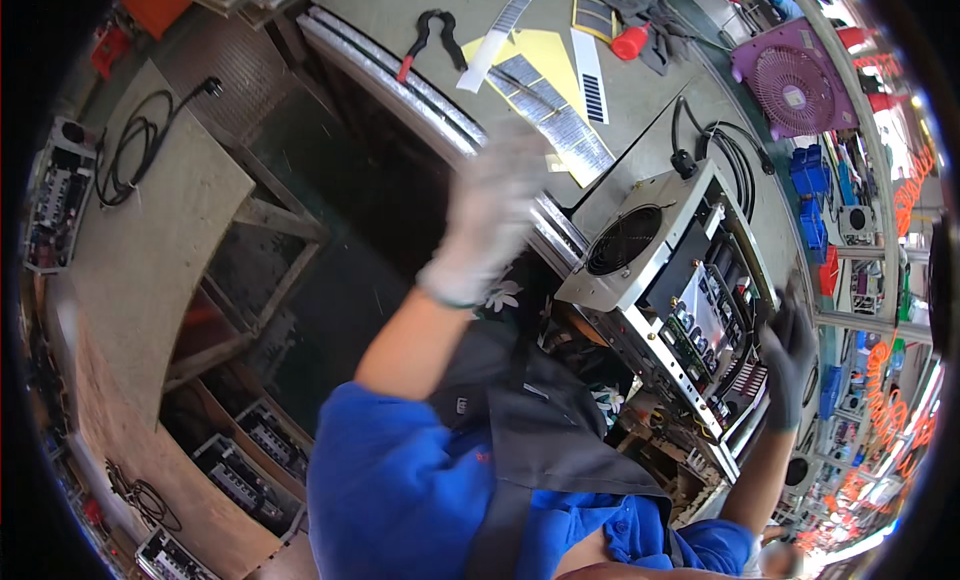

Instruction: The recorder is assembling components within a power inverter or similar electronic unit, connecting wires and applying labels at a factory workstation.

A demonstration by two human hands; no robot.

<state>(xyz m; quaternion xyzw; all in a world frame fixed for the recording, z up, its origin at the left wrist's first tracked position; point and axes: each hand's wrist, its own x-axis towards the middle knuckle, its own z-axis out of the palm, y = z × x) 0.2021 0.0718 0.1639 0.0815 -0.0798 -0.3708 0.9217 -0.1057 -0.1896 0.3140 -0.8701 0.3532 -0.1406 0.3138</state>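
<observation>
My left hand (pixel 490 205), in a white glove, is smeared by motion above the metal-edged front of the workbench. Its fingers cannot be made out. On my right stands an open metal machine housing (pixel 612 270) with a round fan opening in its end panel. Circuit boards (pixel 690 330) and a clear sheet (pixel 712 305) show inside it. My right hand (pixel 790 355), in a dark grey glove, is at the housing's far long side, close to its frame. Its fingers look stretched out and somewhat blurred; whether they touch the frame is unclear. A black power cable (pixel 742 170) lies behind the housing.
Yellow label sheets (pixel 550 65), black-and-red pliers (pixel 428 42), a red bottle (pixel 630 43) and a grey cloth (pixel 660 25) lie on the bench. A purple fan (pixel 795 80) stands farther right. Left, a curved wooden board (pixel 190 210) carries a cable (pixel 140 140), beside more housings (pixel 235 480).
</observation>
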